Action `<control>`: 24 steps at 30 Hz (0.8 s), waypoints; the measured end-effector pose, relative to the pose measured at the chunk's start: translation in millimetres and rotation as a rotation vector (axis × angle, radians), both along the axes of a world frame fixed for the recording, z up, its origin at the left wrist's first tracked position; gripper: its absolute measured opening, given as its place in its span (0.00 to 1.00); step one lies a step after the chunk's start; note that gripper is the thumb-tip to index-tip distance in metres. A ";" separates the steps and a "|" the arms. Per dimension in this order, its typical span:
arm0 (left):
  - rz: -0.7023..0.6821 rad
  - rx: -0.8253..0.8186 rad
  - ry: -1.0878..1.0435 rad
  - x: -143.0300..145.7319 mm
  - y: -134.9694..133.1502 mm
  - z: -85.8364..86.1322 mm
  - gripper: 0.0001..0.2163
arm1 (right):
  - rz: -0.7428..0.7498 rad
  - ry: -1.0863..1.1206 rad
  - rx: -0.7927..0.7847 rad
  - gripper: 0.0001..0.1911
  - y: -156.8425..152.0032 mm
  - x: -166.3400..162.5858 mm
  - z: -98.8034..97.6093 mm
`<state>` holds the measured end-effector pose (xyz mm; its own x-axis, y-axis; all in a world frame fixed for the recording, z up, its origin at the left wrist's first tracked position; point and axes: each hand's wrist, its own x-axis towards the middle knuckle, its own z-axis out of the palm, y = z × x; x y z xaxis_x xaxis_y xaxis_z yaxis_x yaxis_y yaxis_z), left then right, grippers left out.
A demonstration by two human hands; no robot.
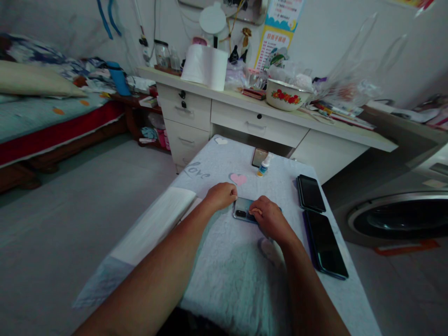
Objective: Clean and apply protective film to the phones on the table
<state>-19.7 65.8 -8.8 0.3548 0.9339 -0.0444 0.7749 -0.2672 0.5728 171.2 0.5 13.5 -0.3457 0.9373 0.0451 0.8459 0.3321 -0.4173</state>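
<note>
"Pale, softly wrinkled cloth (217, 275) covers the bench (285, 163) in front of you, printed with hearts (238, 179) and grey lettering (198, 171). What lies at its middle?"

"A phone (244, 204), flat and round-cornered, its glossy blue-grey back facing up. You can see the dark camera block (240, 213) at its left end."

"And what else surrounds you?"

"Far of the phone stands a small spray bottle (264, 165), white at the top, beside a flat brown-faced rectangle (259, 157). Along the right edge lie two slabs with smooth black faces, the farther device (311, 192) and the longer, nearer device (326, 242). On your left, white sheeting (161, 224) spreads flat near the edge."

"How are my hands?"

"Slightly apart, one at either side of the phone. Your left hand (223, 195) is curled in, almost a fist, its fingertips at the phone's far left corner. Whether they pinch that corner, I cannot tell."

"My right?"

"Your right hand (268, 215) is bent over the phone's right part, fingers closed around a small, bunched orange wad (256, 212) against the back. Its material is too small to make out."
</note>
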 end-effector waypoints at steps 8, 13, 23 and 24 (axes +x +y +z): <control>-0.005 0.005 0.005 0.0 -0.5 0.3 0.07 | 0.068 -0.012 -0.096 0.11 -6.8 8.4 12.6; -0.009 0.002 0.008 0.0 -0.4 0.9 0.07 | 0.058 -0.038 -0.102 0.11 -6.9 10.0 14.4; -0.008 0.012 -0.004 1.0 -0.1 -1.6 0.06 | 0.029 -0.025 -0.058 0.10 -4.6 -9.8 4.5; -0.008 0.013 0.000 1.1 -0.3 -1.4 0.06 | 0.024 -0.019 -0.049 0.10 -4.4 -11.3 3.9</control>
<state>-18.7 65.5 -10.2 0.3623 0.9315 -0.0324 0.7725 -0.2807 0.5696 160.0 -3.9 17.4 -0.3683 0.9297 -0.0076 0.8460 0.3318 -0.4174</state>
